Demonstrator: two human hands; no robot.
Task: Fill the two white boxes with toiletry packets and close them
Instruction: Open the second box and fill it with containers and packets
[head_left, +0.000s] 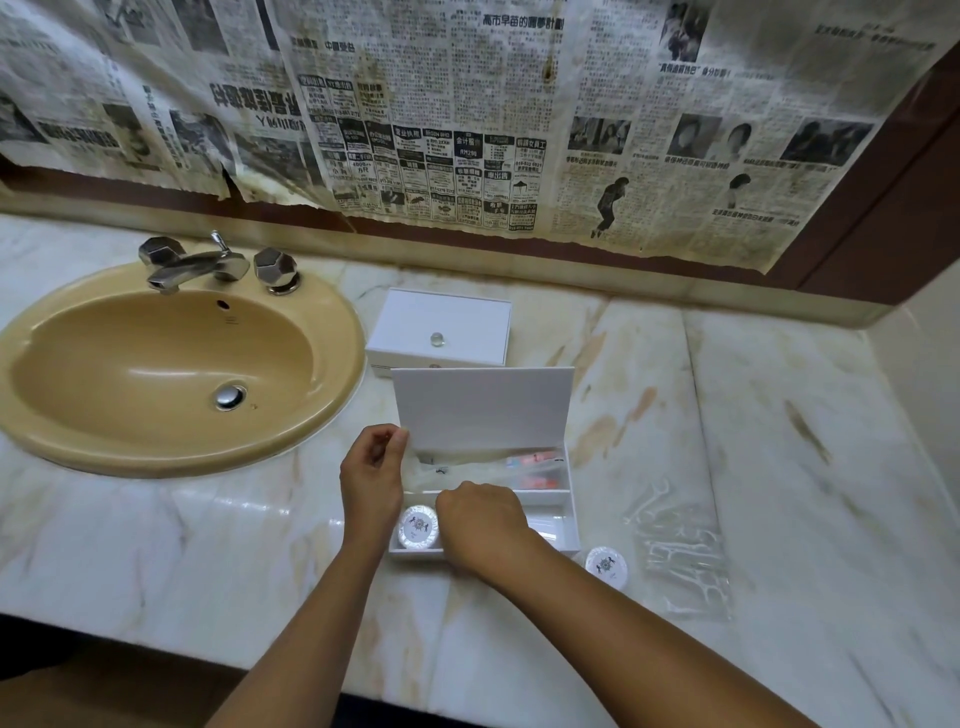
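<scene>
Starting nearest, at the front edge of the marble counter (519, 675): two forearms in from 6 o'clock, meeting over the open white box (570, 519). Found the right hand (480, 514) knuckles-up, fingers curled down into the front compartment, fingertips hidden; could not tell whether anything was held. Found the left hand (374, 467) at 9 o'clock of the box, thumb and forefinger closed, seemingly pinching the left edge of the raised lid (483, 410). Noted a round packet (418, 527) already in the front-left cell, just beside the right hand, and pink-and-clear sachets (535, 470) in the rear cell. Noted a second round packet (605, 566) loose on the counter at 4 o'clock, just beside the box, with clear plastic packets (680, 551) near at 3 o'clock. Judged all of these light; the round ones firm and best taken by the rim, the clear film soft, slippery and likely to crackle and slide, so best pinched at a corner. Judged the lid thin and stiff, easiest lowered from its free top edge. Plenty of open counter toward 3 o'clock; tighter toward 9 and 10 o'clock, with the rim of the tan sink (332, 415) close. Farther on at 12 o'clock, just behind the lid, the closed white box (467, 317) with its small knob (436, 339), then the newspaper-covered wall (467, 104).
</scene>
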